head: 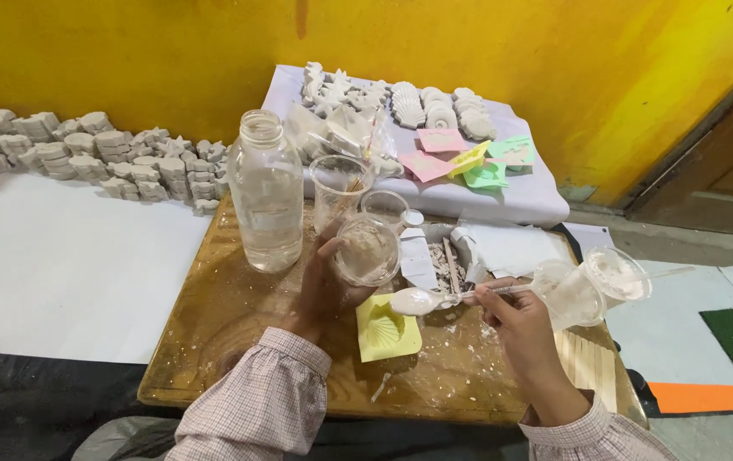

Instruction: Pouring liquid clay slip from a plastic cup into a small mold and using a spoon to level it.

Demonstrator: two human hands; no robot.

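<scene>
My left hand [319, 286] grips a clear plastic cup [367, 249] tilted toward me, with pale plaster mix inside. My right hand [516, 320] holds a clear plastic spoon [422, 300] loaded with white plaster, its bowl hanging just above a yellow shell-shaped mould [387, 329] that lies on the wooden board [213, 341]. The cup sits directly above the spoon and mould.
A tall clear bottle [265, 201] with water and two empty plastic cups [341, 188] stand behind the held cup. Plaster-smeared cups [592, 286] sit at the right. Several cast plaster pieces [84, 154] line the yellow wall; more casts and coloured moulds [469, 158] lie on a white cloth.
</scene>
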